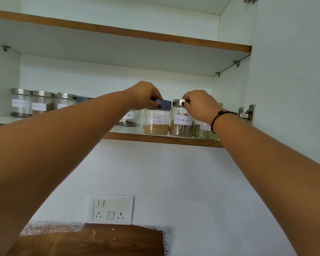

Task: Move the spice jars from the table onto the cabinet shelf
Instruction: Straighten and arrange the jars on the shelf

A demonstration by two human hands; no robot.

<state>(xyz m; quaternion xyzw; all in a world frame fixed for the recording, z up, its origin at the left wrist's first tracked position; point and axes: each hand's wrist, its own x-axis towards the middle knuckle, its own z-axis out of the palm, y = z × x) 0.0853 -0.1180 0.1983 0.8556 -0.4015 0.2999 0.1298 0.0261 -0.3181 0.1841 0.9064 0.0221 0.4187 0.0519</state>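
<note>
Both arms reach up to the lower cabinet shelf (155,139). My left hand (144,96) grips the blue lid of the coriander powder jar (156,121), which stands on the shelf near its front edge. Right beside it, my right hand (199,106) holds the steel lid of the cinnamon jar (182,122), also standing on the shelf. A third jar with green contents (204,131) sits to the right, partly hidden behind my right wrist. Another labelled jar (127,120) stands behind my left forearm.
Three steel-lidded jars (41,104) line the shelf's left side, with a blue lid (82,99) peeking beside them. An upper shelf (118,32) is overhead. A door hinge (247,113) is at right. Below are a switch panel (111,208) and a wooden board (92,241).
</note>
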